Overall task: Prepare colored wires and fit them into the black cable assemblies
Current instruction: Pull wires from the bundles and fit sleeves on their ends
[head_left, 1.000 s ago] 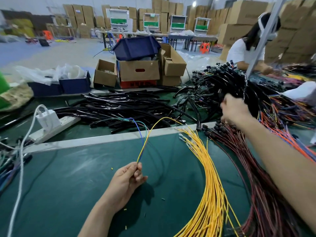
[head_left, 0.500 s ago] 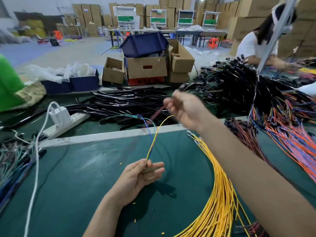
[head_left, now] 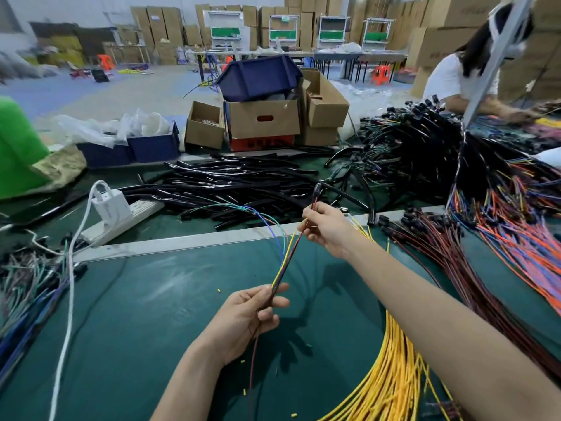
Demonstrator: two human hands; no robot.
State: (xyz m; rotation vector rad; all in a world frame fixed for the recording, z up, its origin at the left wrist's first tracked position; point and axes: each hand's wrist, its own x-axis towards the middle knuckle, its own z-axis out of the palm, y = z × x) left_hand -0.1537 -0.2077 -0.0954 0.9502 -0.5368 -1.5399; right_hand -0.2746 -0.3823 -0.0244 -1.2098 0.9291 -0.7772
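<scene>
Colored wires (head_left: pixel 285 266) stretch above my green counter (head_left: pixel 145 317): my left grip (head_left: pixel 252 317) pinches their lower end, my right grip (head_left: pixel 328 230) curls round the upper end just below a black connector (head_left: pixel 317 189).

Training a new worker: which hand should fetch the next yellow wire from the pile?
Right, probably. The yellow wires lie under that arm, near the right hand, which pinches only a red wire; the left hand grips the gathered wires.

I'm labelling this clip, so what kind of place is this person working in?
Probably a wire harness assembly workshop inside a warehouse: heaps of colored wires and black cables cover the green work table, and stacked cardboard boxes line the back wall.
</scene>
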